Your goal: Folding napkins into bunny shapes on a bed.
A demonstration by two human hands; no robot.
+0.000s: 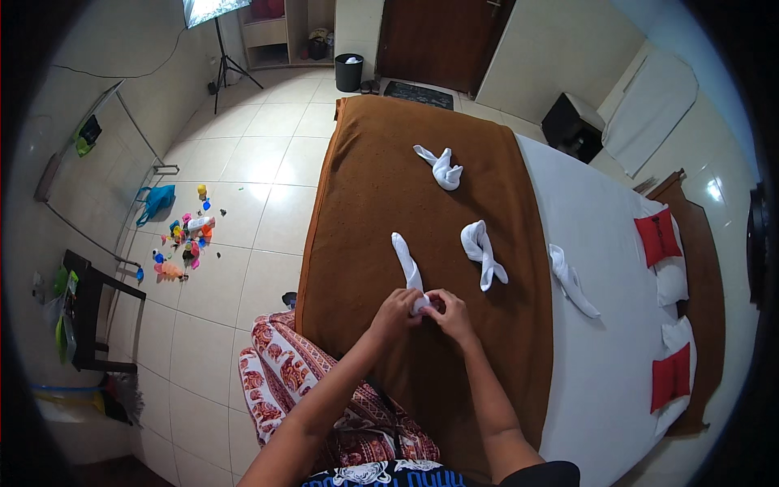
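Note:
Between both hands is the near end of a rolled white cloth [406,262], whose long part points away over the brown blanket [377,182]. My left hand [395,313] grips this end from the left, and my right hand [447,313] pinches it from the right with thumb and fingers. Part of the cloth is hidden by the fingers. To the right lies a twisted, knotted white cloth [481,249]. Farther off sits another white cloth [447,170], folded into a shape with upright points. A rolled white cloth [572,283] rests on the white sheet [584,377].
Red cushions [658,237] and white pillows [671,283] lie by the wooden headboard [706,322]. Small colourful toys [188,240] and a blue bag [157,203] are on the tiled floor at left, near a dark table [106,280]. A black bin [349,73] stands beyond the bed.

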